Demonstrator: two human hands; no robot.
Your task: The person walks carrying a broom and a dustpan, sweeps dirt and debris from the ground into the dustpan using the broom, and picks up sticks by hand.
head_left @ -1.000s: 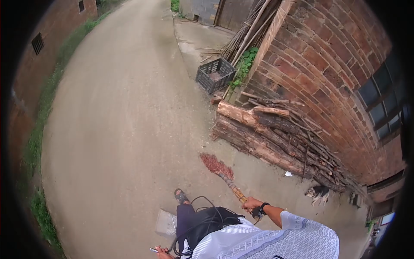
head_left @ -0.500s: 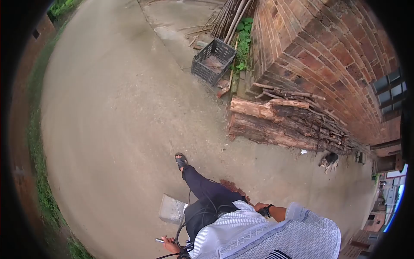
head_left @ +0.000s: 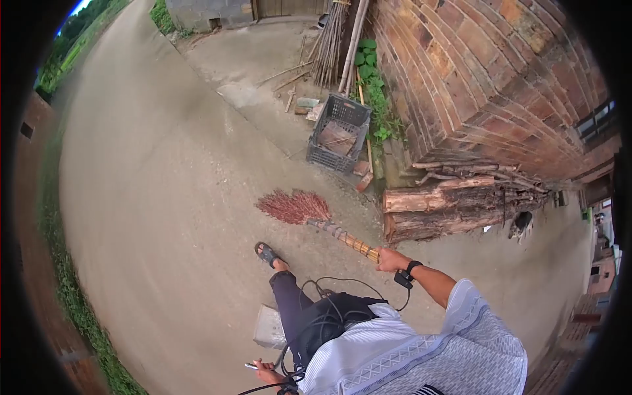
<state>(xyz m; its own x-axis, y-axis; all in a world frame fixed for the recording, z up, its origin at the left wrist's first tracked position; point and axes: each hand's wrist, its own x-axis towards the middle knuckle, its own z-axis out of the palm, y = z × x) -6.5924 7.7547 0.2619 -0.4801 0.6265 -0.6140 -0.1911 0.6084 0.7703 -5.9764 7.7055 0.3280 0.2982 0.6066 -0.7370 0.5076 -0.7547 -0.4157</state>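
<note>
My right hand (head_left: 393, 259) is closed around the bound handle of a broom (head_left: 345, 238), with a black strap and device at the wrist. The reddish bristle head points forward and left, over the concrete ahead of my sandalled foot (head_left: 266, 254). At the lower edge, my left hand (head_left: 266, 372) is closed on a short, pale, stick-like handle (head_left: 251, 366). Just beyond it, beside my leg, is a whitish box-shaped thing (head_left: 268, 327); whether the handle belongs to it I cannot tell. Black cables (head_left: 322, 316) loop across my waist.
A black plastic crate (head_left: 339, 131) with flat pieces inside stands near the brick wall (head_left: 487, 72). Stacked logs (head_left: 447, 204) lie along the wall at right, with a dark animal (head_left: 521, 222) past them. Bundled sticks (head_left: 329, 52) lean behind the crate. Grass (head_left: 72, 296) edges the concrete at left.
My right hand has swung forward from my side, bringing the broom out ahead of me. The view has shifted, and my left hand keeps its hold on the pale handle.
</note>
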